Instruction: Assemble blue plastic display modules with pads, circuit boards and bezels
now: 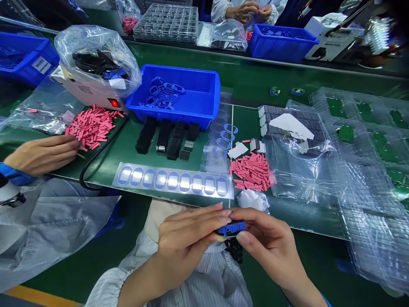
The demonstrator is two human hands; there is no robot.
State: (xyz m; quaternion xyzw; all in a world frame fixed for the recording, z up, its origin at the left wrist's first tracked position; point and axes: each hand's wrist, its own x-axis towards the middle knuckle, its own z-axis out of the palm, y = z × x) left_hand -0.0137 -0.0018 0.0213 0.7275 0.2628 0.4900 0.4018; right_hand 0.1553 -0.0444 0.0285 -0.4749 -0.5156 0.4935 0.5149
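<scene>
My left hand [188, 236] and my right hand [271, 243] meet at the front edge of the table. Between them they grip a small blue plastic casing [232, 229], held edge-on, with the fingers closed at its two ends. My left fingers cover part of its top. Just below it shows something black [234, 249], perhaps a strap or cable; I cannot tell if it is joined to the casing. Nearest on the table lie a crumpled clear plastic bag [253, 200], a pile of pink strips [252, 172] and a sheet of blue-rimmed oval stickers [173, 181].
A blue bin [179, 113] holds blue frames behind several black strips [175, 140]. Clear trays [380, 196] with green circuit boards stack at the right, overhanging the edge. A co-worker's hand [44, 155] is by pink strips at left; another person's hands [252, 12] work opposite.
</scene>
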